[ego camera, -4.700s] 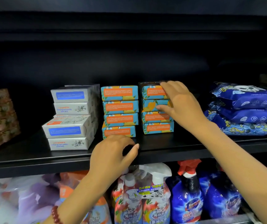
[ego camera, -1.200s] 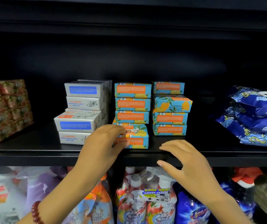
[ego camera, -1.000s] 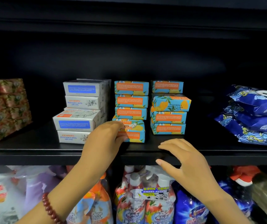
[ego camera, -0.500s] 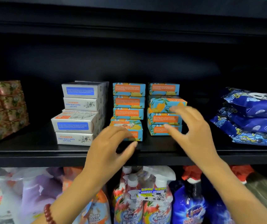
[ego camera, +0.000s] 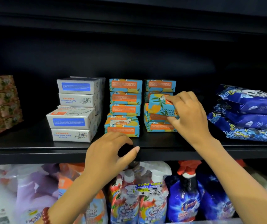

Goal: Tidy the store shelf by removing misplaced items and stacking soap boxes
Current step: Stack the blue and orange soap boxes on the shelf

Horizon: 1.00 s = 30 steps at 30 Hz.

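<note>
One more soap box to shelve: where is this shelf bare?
Bare shelf lies between the red floral packs and white soap boxes. The orange-blue stacks stand crowded; the right hand fills the gap beside the blue bags.

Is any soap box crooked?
The blue-and-orange cardboard soap box pinched by the right hand tilts out of the right stack. The bottom box of the middle stack juts forward, and so does one white box on the left.

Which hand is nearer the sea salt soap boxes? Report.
Left. The left hand hovers front-right of the sea salt soap boxes; the right hand grips a blue soap box farther right.
</note>
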Each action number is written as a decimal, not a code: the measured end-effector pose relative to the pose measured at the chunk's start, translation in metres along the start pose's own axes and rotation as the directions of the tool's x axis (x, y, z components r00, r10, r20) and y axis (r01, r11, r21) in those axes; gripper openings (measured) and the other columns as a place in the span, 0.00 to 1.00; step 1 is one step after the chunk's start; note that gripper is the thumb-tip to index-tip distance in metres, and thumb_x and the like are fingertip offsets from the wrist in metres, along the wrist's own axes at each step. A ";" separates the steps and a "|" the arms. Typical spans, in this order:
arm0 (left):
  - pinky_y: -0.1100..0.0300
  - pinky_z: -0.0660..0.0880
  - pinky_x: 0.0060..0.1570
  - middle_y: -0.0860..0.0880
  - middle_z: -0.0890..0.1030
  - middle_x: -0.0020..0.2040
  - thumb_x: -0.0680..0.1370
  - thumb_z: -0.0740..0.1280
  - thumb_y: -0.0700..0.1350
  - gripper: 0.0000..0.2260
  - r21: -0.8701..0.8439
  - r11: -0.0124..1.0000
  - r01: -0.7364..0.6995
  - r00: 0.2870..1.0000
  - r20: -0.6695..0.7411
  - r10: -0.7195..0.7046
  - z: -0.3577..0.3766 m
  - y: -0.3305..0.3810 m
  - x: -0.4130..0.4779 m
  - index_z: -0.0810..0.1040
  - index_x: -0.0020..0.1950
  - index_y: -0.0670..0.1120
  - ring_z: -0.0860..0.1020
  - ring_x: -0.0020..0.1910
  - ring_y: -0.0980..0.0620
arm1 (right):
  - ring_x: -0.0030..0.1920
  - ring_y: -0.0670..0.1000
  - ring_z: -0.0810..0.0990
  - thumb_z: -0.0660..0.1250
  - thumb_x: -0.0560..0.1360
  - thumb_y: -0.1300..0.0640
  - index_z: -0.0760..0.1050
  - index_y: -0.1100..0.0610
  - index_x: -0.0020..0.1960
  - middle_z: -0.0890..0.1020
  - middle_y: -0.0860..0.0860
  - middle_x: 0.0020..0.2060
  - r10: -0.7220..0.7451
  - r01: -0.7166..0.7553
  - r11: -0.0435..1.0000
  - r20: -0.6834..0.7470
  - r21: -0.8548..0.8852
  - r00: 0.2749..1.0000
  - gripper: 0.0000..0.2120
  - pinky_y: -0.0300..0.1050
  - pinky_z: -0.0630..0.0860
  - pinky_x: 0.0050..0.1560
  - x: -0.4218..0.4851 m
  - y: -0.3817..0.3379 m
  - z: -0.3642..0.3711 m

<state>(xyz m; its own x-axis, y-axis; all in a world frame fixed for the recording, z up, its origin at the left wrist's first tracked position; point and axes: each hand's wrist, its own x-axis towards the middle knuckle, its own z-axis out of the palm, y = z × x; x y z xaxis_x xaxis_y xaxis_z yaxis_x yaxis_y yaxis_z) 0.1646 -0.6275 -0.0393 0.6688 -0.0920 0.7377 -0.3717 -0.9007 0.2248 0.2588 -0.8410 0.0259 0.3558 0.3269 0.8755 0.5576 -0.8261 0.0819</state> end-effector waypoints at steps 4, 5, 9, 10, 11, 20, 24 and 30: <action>0.63 0.76 0.43 0.61 0.83 0.43 0.71 0.60 0.66 0.18 -0.237 0.961 0.146 0.988 -0.019 -0.155 -0.005 0.005 0.003 0.83 0.45 0.56 0.79 0.45 0.63 | 0.49 0.54 0.74 0.67 0.69 0.65 0.78 0.64 0.54 0.79 0.57 0.45 -0.163 0.189 0.979 -0.249 0.082 0.955 0.14 0.47 0.73 0.45 -0.020 -0.009 -0.015; 0.64 0.76 0.43 0.60 0.84 0.42 0.71 0.62 0.65 0.16 -0.390 0.902 0.187 0.978 -0.012 -0.208 -0.007 0.007 0.006 0.83 0.44 0.56 0.80 0.44 0.63 | 0.49 0.56 0.75 0.66 0.70 0.65 0.77 0.65 0.54 0.79 0.58 0.45 -0.203 0.242 0.966 -0.310 0.094 0.929 0.12 0.48 0.73 0.47 -0.026 -0.014 -0.018; 0.56 0.79 0.42 0.45 0.84 0.35 0.74 0.65 0.64 0.20 -0.795 0.491 0.355 0.914 0.184 -0.363 -0.025 0.031 0.017 0.83 0.39 0.48 0.83 0.34 0.50 | 0.49 0.57 0.77 0.69 0.73 0.65 0.76 0.63 0.54 0.76 0.56 0.49 -0.365 0.437 0.897 -0.457 0.059 0.811 0.11 0.49 0.76 0.53 -0.043 -0.037 -0.026; 0.52 0.80 0.42 0.43 0.84 0.35 0.72 0.66 0.64 0.23 -0.808 0.433 0.399 0.898 0.248 -0.364 -0.029 0.035 0.018 0.83 0.37 0.45 0.83 0.35 0.48 | 0.49 0.56 0.78 0.71 0.72 0.64 0.76 0.63 0.54 0.77 0.56 0.49 -0.402 0.473 0.880 -0.475 0.035 0.783 0.12 0.50 0.77 0.52 -0.044 -0.041 -0.026; 0.51 0.81 0.41 0.41 0.83 0.36 0.71 0.69 0.63 0.23 -0.812 0.402 0.423 0.891 0.293 -0.346 -0.032 0.037 0.019 0.83 0.38 0.42 0.83 0.36 0.48 | 0.49 0.56 0.78 0.72 0.72 0.64 0.76 0.62 0.54 0.77 0.56 0.49 -0.434 0.502 0.865 -0.484 0.012 0.760 0.12 0.51 0.77 0.51 -0.046 -0.045 -0.026; 0.48 0.80 0.45 0.34 0.82 0.43 0.66 0.78 0.48 0.14 -0.859 0.399 0.320 0.903 0.150 -0.402 -0.030 0.034 0.014 0.82 0.46 0.41 0.82 0.43 0.40 | 0.55 0.54 0.77 0.71 0.74 0.55 0.75 0.60 0.55 0.78 0.54 0.53 -0.370 0.442 0.876 -0.318 0.194 0.873 0.14 0.48 0.75 0.56 -0.052 -0.045 -0.031; 0.63 0.79 0.43 0.49 0.85 0.45 0.68 0.76 0.46 0.13 -0.887 0.378 0.266 0.925 0.125 -0.358 -0.034 0.035 0.016 0.81 0.49 0.44 0.84 0.47 0.51 | 0.61 0.48 0.72 0.68 0.73 0.49 0.74 0.60 0.61 0.75 0.51 0.58 0.025 0.052 0.888 -0.159 0.457 0.987 0.22 0.38 0.68 0.62 -0.051 -0.051 -0.045; 0.62 0.77 0.50 0.53 0.84 0.52 0.71 0.69 0.46 0.12 -0.864 0.467 0.189 0.964 0.074 -0.254 -0.027 0.033 0.014 0.77 0.54 0.48 0.81 0.53 0.55 | 0.61 0.39 0.74 0.73 0.67 0.42 0.65 0.48 0.71 0.76 0.42 0.61 0.235 -0.380 0.625 0.300 0.681 0.924 0.37 0.35 0.72 0.60 -0.039 -0.055 -0.051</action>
<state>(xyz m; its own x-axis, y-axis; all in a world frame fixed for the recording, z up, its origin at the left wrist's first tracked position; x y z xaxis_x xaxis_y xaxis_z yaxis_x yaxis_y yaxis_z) 0.1444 -0.6473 -0.0042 0.7871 0.1086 0.6072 -0.6031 -0.0711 0.7945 0.1764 -0.8320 0.0115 0.6851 0.2458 0.6857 0.7245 -0.3282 -0.6062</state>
